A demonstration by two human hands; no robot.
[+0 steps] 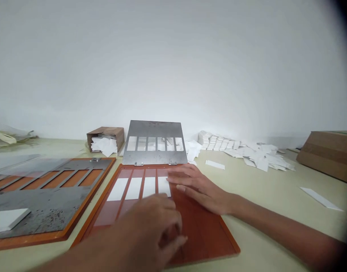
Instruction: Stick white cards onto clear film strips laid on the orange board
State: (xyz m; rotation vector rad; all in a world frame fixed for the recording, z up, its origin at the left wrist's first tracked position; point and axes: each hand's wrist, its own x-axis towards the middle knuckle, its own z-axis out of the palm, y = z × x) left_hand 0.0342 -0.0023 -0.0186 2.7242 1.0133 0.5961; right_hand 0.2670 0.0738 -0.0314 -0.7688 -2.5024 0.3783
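Orange-red laminated board (203, 236) lies on the pale table (264, 215) beneath both your hands, with a hinged steel stencil plate (155, 130) propped up along its far edge, six rectangular windows cut through the metal. Four white card strips (133, 189) sit side by side on the board, their near ends partly hidden by your left hand (153, 226). That hand curls over the board, but you cannot tell from this view whether it pinches anything. Your right hand (199, 187) lies open and flat, gripping nothing, its fingers (176, 179) reaching across the board to the rightmost strip. The strips look light and thin, and they could skate on the smooth laminate, so steady them with a fingertip and take them by their long edges to spare the corners. The steel plate looks stiff and fairly heavy; its free top edge gives the safest hold. To your left, a second orange board (60, 236) carries a steel stencil plate (48, 200) lying flat, with a white card stack (7, 220) on it. Farther off, a cardboard box (105, 136) holds loose white paper, and stacked white cards (216, 139) sit beside scattered white offcuts (258, 156).
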